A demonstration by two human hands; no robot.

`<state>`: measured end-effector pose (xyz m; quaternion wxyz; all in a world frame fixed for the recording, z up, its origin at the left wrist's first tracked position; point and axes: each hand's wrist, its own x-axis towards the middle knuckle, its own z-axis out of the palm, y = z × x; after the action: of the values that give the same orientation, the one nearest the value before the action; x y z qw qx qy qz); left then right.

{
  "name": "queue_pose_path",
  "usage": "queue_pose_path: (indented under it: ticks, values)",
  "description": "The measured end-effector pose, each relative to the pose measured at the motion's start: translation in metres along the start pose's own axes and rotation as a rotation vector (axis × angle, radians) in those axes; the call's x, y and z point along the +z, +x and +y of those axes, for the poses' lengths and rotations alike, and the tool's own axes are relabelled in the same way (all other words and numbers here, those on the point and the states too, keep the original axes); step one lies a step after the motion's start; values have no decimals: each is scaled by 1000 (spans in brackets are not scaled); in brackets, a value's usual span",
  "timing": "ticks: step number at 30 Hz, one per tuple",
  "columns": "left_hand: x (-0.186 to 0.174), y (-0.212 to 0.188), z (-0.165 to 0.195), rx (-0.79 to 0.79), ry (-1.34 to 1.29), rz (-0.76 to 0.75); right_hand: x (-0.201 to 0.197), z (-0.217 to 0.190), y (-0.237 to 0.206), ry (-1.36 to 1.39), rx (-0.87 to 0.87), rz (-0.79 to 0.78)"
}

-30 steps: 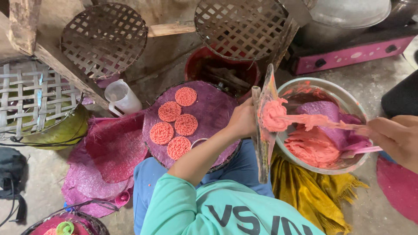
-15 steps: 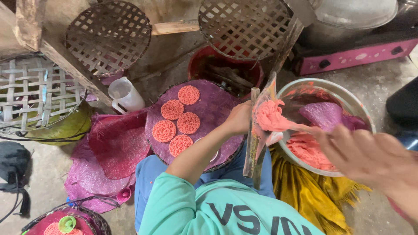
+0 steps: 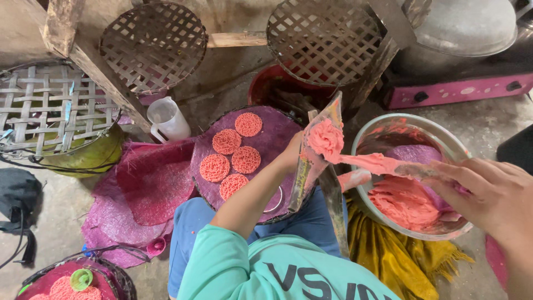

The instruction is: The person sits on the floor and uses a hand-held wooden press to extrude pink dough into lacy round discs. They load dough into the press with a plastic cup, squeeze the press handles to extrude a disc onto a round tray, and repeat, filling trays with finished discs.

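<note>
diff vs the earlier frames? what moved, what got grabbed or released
The right hand swung in from the right edge toward the camera, carrying its dough-coated paddle to the pink dough lump on the clear plastic bag. Nothing was released. The left hand holds the bag as before; the five lacy discs and the metal bowl stayed put.

The left hand (image 3: 291, 153) holds a clear plastic piping bag (image 3: 311, 161) upright, topped with pink dough (image 3: 326, 139). The right hand (image 3: 488, 194) grips a dough-smeared spatula (image 3: 383, 164) reaching the bag, above a round metal bowl (image 3: 413, 123) of pink dough. Five round pink lacy discs (image 3: 236, 155) lie on a purple-covered round tray (image 3: 277, 139).
</note>
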<state>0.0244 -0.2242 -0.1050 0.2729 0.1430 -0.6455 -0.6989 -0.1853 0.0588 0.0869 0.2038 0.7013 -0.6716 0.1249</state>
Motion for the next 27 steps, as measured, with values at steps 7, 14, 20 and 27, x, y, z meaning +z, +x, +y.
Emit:
queue_pose_path:
  ticks: [7,14,20,27]
  values:
    - [30,-18,20,303,736,161,-20,14,30,-169,-350,-167]
    - [52,-28,37,279,726,192,-41,-55,59,-617,-79,-514]
    - [41,-21,27,44,603,111,-30,-80,59,-824,-802,213]
    - [0,-9,39,61,422,252,-1,-22,-4,-104,-81,206]
